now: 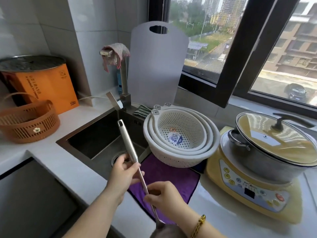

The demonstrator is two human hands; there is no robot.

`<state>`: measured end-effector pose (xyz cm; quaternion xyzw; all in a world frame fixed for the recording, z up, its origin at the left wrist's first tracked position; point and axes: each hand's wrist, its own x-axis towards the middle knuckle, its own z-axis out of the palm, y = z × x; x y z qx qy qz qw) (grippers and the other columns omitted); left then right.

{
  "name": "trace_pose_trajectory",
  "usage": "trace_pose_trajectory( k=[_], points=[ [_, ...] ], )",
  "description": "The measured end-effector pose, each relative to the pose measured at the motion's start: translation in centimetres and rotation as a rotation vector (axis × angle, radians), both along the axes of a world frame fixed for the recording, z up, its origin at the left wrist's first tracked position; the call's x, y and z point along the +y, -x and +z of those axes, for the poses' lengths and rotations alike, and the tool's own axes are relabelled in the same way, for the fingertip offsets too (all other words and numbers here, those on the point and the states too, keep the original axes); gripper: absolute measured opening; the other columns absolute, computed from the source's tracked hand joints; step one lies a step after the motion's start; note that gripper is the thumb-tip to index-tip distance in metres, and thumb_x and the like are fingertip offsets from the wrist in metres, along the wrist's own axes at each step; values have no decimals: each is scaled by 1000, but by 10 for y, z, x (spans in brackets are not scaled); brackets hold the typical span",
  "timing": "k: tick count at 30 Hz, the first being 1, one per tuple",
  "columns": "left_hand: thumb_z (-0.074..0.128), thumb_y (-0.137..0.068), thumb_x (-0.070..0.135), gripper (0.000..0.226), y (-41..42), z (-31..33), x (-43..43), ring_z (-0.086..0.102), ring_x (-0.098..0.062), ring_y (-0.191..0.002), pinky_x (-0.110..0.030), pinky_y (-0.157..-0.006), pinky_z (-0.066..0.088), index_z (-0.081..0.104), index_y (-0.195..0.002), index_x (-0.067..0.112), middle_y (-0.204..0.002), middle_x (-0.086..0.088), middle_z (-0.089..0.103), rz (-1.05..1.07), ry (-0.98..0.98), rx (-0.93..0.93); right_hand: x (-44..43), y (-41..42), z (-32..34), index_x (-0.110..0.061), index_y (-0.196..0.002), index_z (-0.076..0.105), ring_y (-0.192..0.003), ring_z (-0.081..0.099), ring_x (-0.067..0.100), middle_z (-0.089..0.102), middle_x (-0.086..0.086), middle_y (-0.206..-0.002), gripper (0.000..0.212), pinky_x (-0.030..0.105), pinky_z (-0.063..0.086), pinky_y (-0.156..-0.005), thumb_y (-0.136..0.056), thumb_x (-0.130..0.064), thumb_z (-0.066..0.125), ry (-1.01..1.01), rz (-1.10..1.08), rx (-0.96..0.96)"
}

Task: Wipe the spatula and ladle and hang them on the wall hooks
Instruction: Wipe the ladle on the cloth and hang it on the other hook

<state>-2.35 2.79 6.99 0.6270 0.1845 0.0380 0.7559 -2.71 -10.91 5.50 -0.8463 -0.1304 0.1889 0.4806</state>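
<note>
A long steel utensil (127, 140) slants from above the sink down toward me; its hanging-hole end points up at the tap, and its head disappears at the bottom edge, so I cannot tell whether it is the spatula or the ladle. My left hand (123, 174) grips the shaft where the thick handle narrows. My right hand (163, 194), with a gold bracelet on the wrist, pinches the thin shaft lower down. A purple cloth (171, 176) lies flat on the counter under the hands. No wall hooks are in view.
The steel sink (96, 140) lies just behind the hands, its tap (124, 83) draped with a rag. White nested colanders (181, 134) sit on the cloth's far edge. A yellow induction cooker (248, 189) with a lidded pot stands right. An orange basket (29, 124) sits left.
</note>
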Motion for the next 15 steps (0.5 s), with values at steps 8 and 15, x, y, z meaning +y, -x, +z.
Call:
trace_pose_trajectory(
  k=[8, 15],
  points=[
    [52, -82, 1, 31, -14, 74, -52, 66, -8, -52, -26, -47, 55, 55, -94, 30, -71, 0, 63, -163, -90, -305, -45, 8, 58, -30, -66, 56, -50, 54, 9, 58, -8, -52, 35, 26, 49, -58, -78, 3, 55, -250, -111, -98],
    [52, -82, 4, 31, -23, 153, -160, 65, -3, -52, -18, -49, 54, 53, -88, 35, -77, -3, 62, -417, -147, -551, -139, 21, 110, -28, -95, 55, -41, 56, 3, 62, -3, -64, 30, 14, 48, -48, -84, 0, 54, -400, -297, -309]
  ],
)
